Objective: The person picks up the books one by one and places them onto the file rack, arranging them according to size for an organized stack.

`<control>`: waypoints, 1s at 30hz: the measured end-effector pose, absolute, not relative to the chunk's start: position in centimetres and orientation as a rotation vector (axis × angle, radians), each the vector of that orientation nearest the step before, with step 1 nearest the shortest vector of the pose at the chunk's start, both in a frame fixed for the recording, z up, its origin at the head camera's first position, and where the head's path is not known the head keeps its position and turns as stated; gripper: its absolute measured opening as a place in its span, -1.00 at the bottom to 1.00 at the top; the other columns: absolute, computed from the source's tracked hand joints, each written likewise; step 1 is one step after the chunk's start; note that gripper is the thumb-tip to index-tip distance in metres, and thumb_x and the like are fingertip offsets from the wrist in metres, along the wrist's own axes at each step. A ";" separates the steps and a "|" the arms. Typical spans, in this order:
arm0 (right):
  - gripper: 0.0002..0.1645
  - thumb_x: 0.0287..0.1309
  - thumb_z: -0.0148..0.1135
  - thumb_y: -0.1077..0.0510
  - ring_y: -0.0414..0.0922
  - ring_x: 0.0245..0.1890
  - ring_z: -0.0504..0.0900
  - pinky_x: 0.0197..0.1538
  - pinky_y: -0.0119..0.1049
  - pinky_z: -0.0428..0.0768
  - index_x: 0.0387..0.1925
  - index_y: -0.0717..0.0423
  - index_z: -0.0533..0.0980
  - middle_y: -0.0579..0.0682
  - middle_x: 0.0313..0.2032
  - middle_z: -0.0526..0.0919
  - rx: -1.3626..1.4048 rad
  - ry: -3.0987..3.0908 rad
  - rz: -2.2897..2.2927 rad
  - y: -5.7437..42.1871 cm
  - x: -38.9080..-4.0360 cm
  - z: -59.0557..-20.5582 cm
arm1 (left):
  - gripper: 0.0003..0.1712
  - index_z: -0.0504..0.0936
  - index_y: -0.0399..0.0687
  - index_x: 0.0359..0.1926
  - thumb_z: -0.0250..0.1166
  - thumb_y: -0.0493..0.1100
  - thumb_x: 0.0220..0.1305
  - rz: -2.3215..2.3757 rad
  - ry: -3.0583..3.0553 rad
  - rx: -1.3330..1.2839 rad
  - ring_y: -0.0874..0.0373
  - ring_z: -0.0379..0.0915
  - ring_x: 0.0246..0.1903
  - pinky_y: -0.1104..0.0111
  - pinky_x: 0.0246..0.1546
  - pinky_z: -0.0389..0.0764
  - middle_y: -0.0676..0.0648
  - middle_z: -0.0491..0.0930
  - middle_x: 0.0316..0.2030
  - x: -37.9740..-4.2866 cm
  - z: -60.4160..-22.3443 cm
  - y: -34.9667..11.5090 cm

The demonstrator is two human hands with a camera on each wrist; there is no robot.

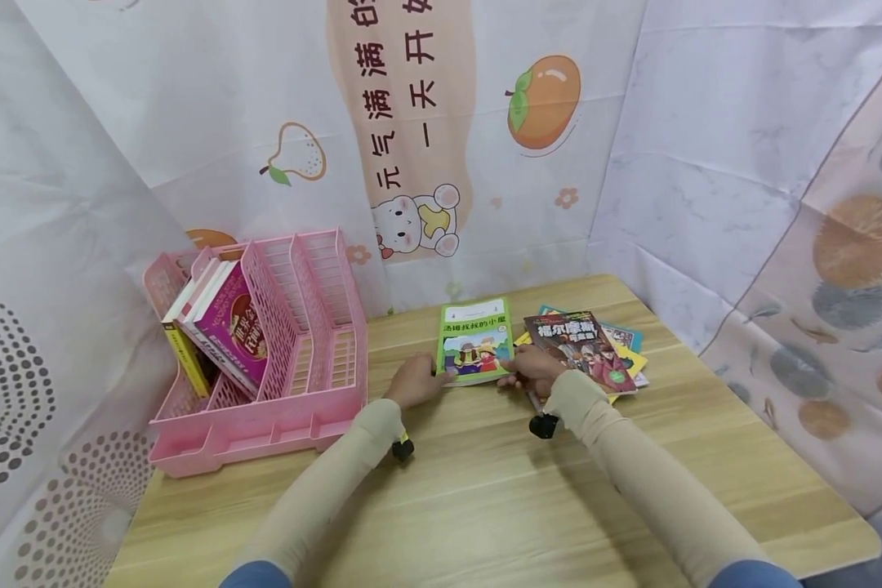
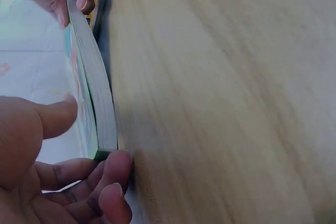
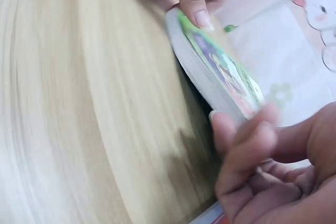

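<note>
A green-bordered book [image 1: 476, 327] with a cartoon cover lies near the back of the wooden table. My left hand [image 1: 416, 380] grips its near left corner, thumb over the cover. At the near right corner my right hand [image 1: 535, 369] holds the book between thumb and fingers. In the left wrist view the page edge [image 2: 97, 87] faces the camera, and the left fingers [image 2: 116, 169] reach under the corner. The right wrist view shows the left thumb [image 3: 201, 17] on the cover, with slight blur over the right fingers.
Right of the book lies a loose pile of books, with a dark-covered comic book [image 1: 582, 351] on top. A pink rack [image 1: 265, 429] stands at the left, holding several upright books, among them a purple book [image 1: 233, 331]. Printed cloth [image 1: 250, 98] hangs behind the table [image 1: 456, 506].
</note>
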State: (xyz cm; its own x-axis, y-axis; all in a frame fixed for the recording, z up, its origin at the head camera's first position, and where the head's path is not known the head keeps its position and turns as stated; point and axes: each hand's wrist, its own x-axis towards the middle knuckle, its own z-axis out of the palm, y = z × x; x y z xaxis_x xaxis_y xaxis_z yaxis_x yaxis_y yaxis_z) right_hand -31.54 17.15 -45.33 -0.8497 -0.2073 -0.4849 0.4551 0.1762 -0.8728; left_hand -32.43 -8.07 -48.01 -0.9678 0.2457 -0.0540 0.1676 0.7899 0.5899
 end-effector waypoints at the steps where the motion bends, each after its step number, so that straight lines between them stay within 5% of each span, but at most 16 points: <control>1: -0.42 0.42 -0.05 0.21 -0.20 -0.54 0.53 -0.45 -0.39 0.42 0.37 0.24 0.06 0.29 -0.19 0.59 0.225 1.931 -1.747 17.4 -31.4 -45.4 | -0.52 0.51 -0.10 -0.41 0.24 0.24 0.22 0.972 2.811 0.308 0.10 0.36 -0.57 0.25 -0.53 0.41 -0.07 0.49 -0.57 -32.4 -48.0 -8.1; 8: -0.59 0.45 -0.13 0.21 -0.21 -0.58 0.39 -0.44 -0.36 0.28 0.24 0.06 0.11 0.34 -0.03 0.53 0.100 1.845 -1.895 18.5 -31.0 -45.7 | -0.42 0.55 -0.11 -0.23 0.27 0.32 0.12 1.504 2.343 0.138 0.17 0.41 -0.65 0.37 -0.64 0.44 -0.16 0.61 -0.46 -32.6 -48.6 -8.4; 15: -0.59 0.44 -0.09 0.19 -0.14 -0.55 0.38 -0.40 -0.28 0.27 0.26 -0.05 0.20 0.25 -0.10 0.58 -0.085 1.887 -1.949 19.2 -31.2 -45.6 | -0.39 0.64 -0.07 -0.16 0.43 0.29 -0.06 1.658 2.066 0.160 0.20 0.40 -0.61 0.39 -0.56 0.46 -0.24 0.64 -0.35 -32.8 -47.4 -8.4; 20: -0.57 0.46 -0.14 0.19 -0.10 -0.52 0.31 -0.37 -0.24 0.23 0.29 -0.06 0.17 0.24 -0.07 0.56 -0.150 1.869 -1.921 19.5 -31.0 -45.5 | -0.46 0.64 0.11 -0.06 0.39 0.29 0.01 1.640 2.050 0.302 0.18 0.37 -0.64 0.38 -0.62 0.35 -0.28 0.62 -0.41 -32.8 -47.3 -8.0; 24: -0.59 0.47 -0.16 0.17 -0.16 -0.57 0.29 -0.43 -0.29 0.24 0.28 0.00 0.15 0.37 -0.03 0.54 -0.178 1.897 -1.867 19.5 -30.9 -45.7 | -0.48 0.54 0.23 0.11 0.35 0.18 0.12 1.689 2.015 0.449 0.15 0.44 -0.65 0.33 -0.62 0.38 -0.38 0.60 -0.24 -32.4 -47.5 -7.6; 30: -0.57 0.43 -0.05 0.07 -0.18 -0.62 0.33 -0.48 -0.28 0.32 0.26 0.03 0.23 0.40 -0.16 0.56 -0.157 2.062 -1.763 19.0 -30.8 -46.1 | -0.59 0.58 0.08 0.04 0.31 0.08 0.20 1.786 2.061 0.526 0.09 0.50 -0.64 0.32 -0.49 0.52 -0.41 0.59 -0.27 -31.5 -47.9 -7.1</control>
